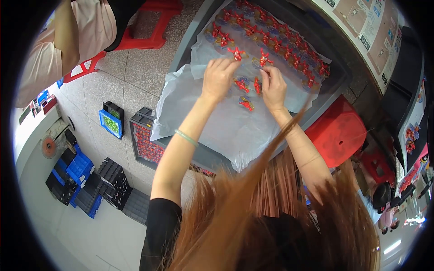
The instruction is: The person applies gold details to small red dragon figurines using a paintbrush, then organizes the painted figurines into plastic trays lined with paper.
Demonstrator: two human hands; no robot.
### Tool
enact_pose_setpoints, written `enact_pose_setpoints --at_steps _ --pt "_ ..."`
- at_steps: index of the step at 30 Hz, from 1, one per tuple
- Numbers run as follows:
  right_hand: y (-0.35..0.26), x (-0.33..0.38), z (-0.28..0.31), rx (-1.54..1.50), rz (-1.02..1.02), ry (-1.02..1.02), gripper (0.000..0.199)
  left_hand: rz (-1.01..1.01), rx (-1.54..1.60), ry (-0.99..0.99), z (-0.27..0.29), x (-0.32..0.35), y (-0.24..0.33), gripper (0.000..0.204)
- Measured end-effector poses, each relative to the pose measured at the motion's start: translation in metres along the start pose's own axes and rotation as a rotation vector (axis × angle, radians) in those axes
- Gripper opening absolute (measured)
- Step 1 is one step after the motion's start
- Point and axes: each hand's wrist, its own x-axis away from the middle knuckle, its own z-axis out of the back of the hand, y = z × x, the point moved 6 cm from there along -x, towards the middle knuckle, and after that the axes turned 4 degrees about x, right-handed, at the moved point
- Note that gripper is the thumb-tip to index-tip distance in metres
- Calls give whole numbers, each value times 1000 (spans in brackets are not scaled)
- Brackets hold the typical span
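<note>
Small red plastic toy figures with yellow and clear blue parts lie in rows on white plastic sheeting [203, 113] in a large grey bin. My left hand [218, 79], a pale green bangle on its wrist, pinches a red toy figure [237, 53] at its fingertips. Across from it, my right hand [274, 86] has thumb and forefinger closed at the lower end of another toy figure [264, 58]. Between and below my hands are a few loose figures [246, 103] on the sheeting. The fingertips partly hide what they grip.
The grey bin's rim [185, 45] surrounds the sheeting. A red stool [337, 131] stands at the right, and a crate of red pieces [147, 142] at the left. Another person's arm [67, 36] is at upper left. Long hair hangs across the lower middle.
</note>
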Motion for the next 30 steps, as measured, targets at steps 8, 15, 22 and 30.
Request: enact_pose_setpoints --at_steps 8,15,22,30 --pt "-5 -14 -11 159 285 45 10 -325 -158 -224 -25 -31 -18 19" --pt "-9 -24 -38 374 347 -71 7 -356 -269 -227 -25 -31 -22 21" --pt "-14 -27 -39 434 276 -79 11 -264 -251 16 -15 -27 -17 25" --pt "-10 -32 -50 433 199 -122 17 4 -212 55 -9 -29 -46 25"
